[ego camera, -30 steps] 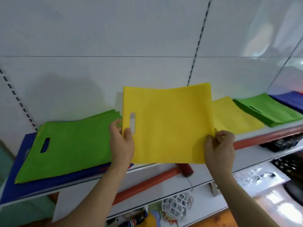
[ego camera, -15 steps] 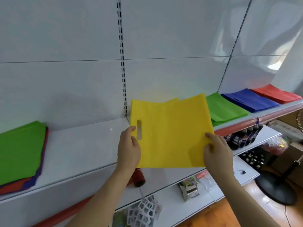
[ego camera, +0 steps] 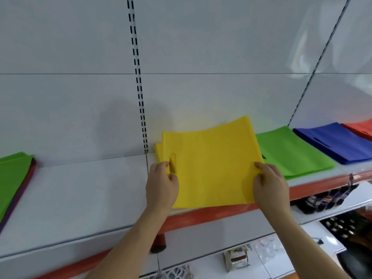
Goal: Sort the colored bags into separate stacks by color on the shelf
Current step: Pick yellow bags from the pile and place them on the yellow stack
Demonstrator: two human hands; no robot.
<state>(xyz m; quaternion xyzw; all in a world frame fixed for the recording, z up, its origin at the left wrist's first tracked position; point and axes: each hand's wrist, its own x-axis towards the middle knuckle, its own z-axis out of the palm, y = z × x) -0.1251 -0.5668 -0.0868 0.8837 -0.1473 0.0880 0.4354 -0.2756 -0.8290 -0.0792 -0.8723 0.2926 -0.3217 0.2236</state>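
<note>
A yellow bag (ego camera: 211, 164) lies nearly flat over the yellow stack (ego camera: 158, 151) on the white shelf (ego camera: 80, 194), the stack's edge peeking out at its left. My left hand (ego camera: 162, 184) pinches its left edge beside the handle slot. My right hand (ego camera: 269, 184) pinches its right edge. Right of it sit a green stack (ego camera: 285, 154), a blue stack (ego camera: 334, 143) and a red stack (ego camera: 360, 127). At the far left lies a mixed pile (ego camera: 14, 178) with green on top and red and blue edges below.
A slotted upright (ego camera: 138, 87) runs down the white back panel behind the bag. The shelf has an orange-red front edge (ego camera: 221, 214). A lower shelf (ego camera: 314, 216) holds dark bottles (ego camera: 326, 198) and small boxed goods (ego camera: 235, 258).
The view swung right from the mixed pile to the sorted stacks. Both hands carried the yellow bag along and lowered it from upright onto the yellow stack.
</note>
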